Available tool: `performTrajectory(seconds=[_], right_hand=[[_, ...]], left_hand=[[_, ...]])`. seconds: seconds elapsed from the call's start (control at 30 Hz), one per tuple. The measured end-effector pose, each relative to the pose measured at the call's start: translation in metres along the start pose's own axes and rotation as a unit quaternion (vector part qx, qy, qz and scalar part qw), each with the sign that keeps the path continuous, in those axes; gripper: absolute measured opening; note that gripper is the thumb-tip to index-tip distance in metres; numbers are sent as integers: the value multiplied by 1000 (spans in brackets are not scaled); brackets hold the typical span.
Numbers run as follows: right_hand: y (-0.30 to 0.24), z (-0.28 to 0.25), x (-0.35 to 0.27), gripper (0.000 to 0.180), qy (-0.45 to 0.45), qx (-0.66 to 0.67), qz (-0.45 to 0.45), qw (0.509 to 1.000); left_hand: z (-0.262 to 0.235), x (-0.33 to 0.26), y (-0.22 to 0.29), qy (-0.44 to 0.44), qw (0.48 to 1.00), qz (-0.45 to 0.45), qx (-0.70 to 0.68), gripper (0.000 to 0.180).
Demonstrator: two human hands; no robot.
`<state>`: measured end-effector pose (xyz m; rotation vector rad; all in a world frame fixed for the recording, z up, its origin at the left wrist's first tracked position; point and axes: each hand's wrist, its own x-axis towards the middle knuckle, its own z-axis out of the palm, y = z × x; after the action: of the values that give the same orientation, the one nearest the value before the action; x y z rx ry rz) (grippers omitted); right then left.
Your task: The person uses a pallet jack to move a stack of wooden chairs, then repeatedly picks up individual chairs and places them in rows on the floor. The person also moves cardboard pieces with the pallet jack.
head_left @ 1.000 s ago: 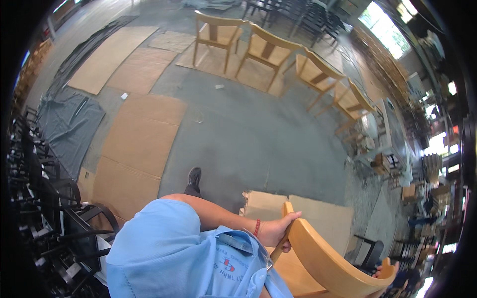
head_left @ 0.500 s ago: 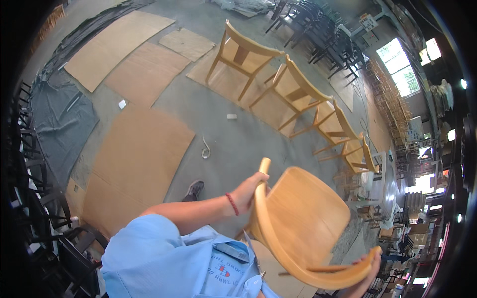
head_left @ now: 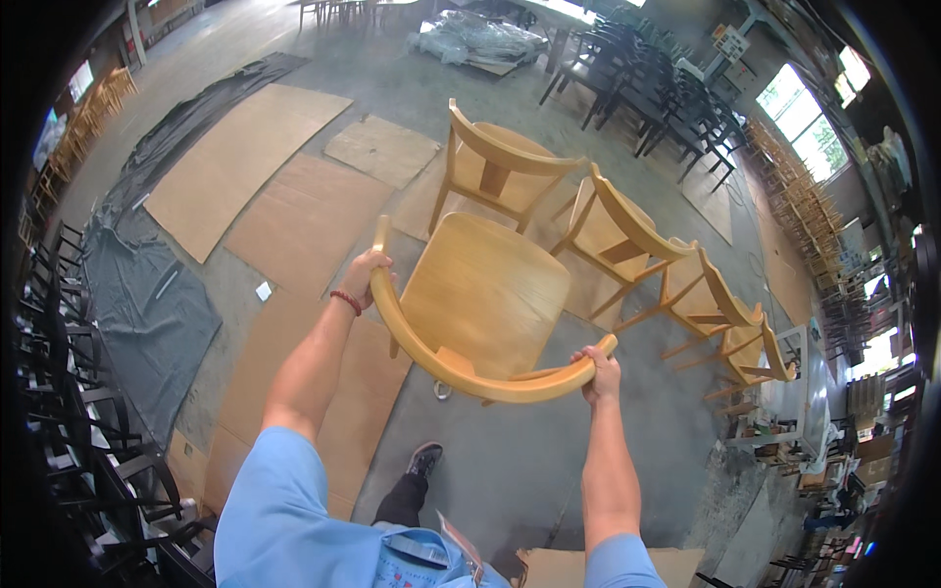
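Observation:
A light wooden chair (head_left: 485, 289) with a curved backrest is held out in front of me, its seat facing up. My left hand (head_left: 369, 278) is closed around the left end of the curved rail. Near the rail's other end, my right hand (head_left: 599, 372) grips it from the right side. The chair's legs are mostly hidden under the seat. Just beyond it stands a matching wooden chair (head_left: 510, 176), the first of several in a row running to the right; the held chair overlaps it in view.
Cardboard sheets (head_left: 304, 220) lie over the floor to the left, beside a dark grey cloth (head_left: 162, 318). Black chairs line the left edge, and more black chairs (head_left: 632, 73) are stacked at the far right. A plastic-wrapped pile (head_left: 477, 41) sits at the back.
Both hands have carried the chair forward and left, from close against my body to arm's length, near the row of chairs. My view has tilted up somewhat.

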<state>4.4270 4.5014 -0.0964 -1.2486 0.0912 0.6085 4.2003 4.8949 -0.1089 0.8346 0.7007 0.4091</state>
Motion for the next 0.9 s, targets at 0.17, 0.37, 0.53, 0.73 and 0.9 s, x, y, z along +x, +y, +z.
performTrajectory(seconds=[0.17, 0.37, 0.53, 0.73, 0.9], right_hand=[[49, 43, 85, 28, 0, -27, 48, 998], [103, 120, 91, 34, 18, -132, 153, 979], [110, 152, 96, 26, 43, -40, 145, 988], [134, 137, 119, 21, 49, -86, 30, 995], [109, 167, 130, 25, 25, -106, 78, 991]], left_hand=[[-19, 51, 9, 67, 989, 67, 116, 30], [10, 59, -43, 162, 980, -28, 111, 39], [28, 68, -59, 213, 975, -43, 52, 36], [31, 61, -65, 213, 976, -18, 44, 33], [23, 83, -55, 203, 978, -29, 47, 34]])
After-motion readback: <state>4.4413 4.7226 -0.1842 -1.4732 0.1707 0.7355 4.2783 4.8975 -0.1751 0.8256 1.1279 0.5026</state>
